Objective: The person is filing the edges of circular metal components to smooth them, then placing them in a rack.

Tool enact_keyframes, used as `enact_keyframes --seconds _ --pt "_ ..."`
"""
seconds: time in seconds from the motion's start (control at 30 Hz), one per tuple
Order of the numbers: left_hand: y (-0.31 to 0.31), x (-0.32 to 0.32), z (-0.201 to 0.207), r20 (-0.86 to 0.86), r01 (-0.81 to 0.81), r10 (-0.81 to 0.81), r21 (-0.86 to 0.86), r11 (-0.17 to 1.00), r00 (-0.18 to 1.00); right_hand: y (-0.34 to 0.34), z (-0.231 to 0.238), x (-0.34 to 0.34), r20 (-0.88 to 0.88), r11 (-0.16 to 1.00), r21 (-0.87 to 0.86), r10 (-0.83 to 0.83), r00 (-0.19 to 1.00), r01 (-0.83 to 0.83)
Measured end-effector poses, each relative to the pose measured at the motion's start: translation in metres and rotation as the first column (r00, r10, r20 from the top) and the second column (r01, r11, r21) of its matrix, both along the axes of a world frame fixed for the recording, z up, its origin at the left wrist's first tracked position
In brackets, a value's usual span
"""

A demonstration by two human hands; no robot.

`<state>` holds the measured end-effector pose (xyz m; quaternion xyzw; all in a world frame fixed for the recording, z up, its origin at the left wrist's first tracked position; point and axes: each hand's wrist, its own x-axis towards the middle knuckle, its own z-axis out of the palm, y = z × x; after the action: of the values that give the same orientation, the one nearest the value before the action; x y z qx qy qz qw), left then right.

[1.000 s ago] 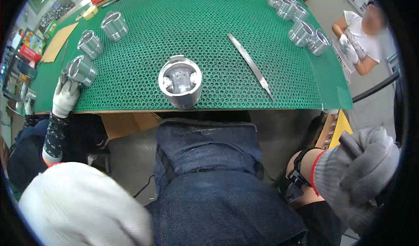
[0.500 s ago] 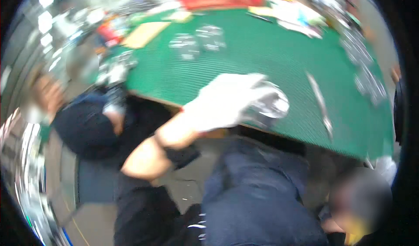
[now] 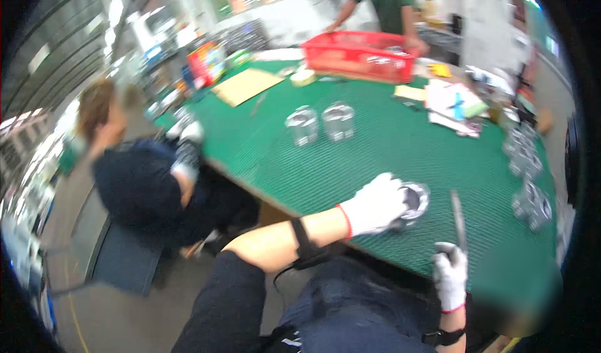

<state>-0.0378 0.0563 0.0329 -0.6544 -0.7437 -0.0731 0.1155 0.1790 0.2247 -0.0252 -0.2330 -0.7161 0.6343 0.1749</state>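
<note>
My left hand [image 3: 375, 206], in a white knit glove with a red cuff, is closed around a clear, round cup-like piece [image 3: 418, 203] near the table's front edge. Its rim shows to the right of the fingers; the glove hides the rest. To the right, my right hand [image 3: 451, 275], also gloved, has its fingers curled around the lower end of a slim, knife-like tool [image 3: 459, 218]. The tool's narrow blade points away from me across the green ribbed table mat [image 3: 388, 140]. Two more clear cups [image 3: 339, 121] stand side by side farther back.
A red basket [image 3: 357, 56] sits at the far edge, with a person in green behind it. Another person in dark clothes [image 3: 144, 184] sits at my left. More clear pieces [image 3: 532, 206] line the right edge. Papers [image 3: 451, 106] and a tan envelope [image 3: 247, 87] lie farther back.
The view has tilted up, showing more of the far side. My right hand has come in from below and closed on the tool. My left hand still holds the clear cup.
</note>
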Motion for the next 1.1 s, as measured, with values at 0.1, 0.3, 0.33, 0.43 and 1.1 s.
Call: enact_keyframes --seconds 0.1,0.3,0.33,0.43,1.1 --pt "0.016 -0.005 0.009 0.175 -0.191 0.245 -0.274 0.943 0.954 0.0 0.003 -0.005 -0.039 0.964 -0.265 0.001 0.999 -0.011" --pt "0.048 -0.003 0.044 -0.031 -0.105 0.11 -0.631 0.769 0.993 0.006 0.001 0.013 -0.069 0.942 -0.326 0.056 0.996 -0.076" --pt "0.046 -0.006 0.036 -0.006 -0.12 0.144 -0.586 0.802 0.99 0.006 0.001 0.013 -0.068 0.94 -0.331 0.06 0.996 -0.079" --pt "0.027 -0.004 0.033 -0.025 0.009 -0.02 -0.407 0.913 0.999 0.007 0.001 0.012 -0.051 0.944 -0.322 0.063 0.997 -0.076" --pt "-0.037 0.014 0.001 0.125 0.049 -0.074 0.19 0.981 0.989 0.008 -0.004 0.016 -0.053 0.955 -0.212 0.2 0.978 -0.207"
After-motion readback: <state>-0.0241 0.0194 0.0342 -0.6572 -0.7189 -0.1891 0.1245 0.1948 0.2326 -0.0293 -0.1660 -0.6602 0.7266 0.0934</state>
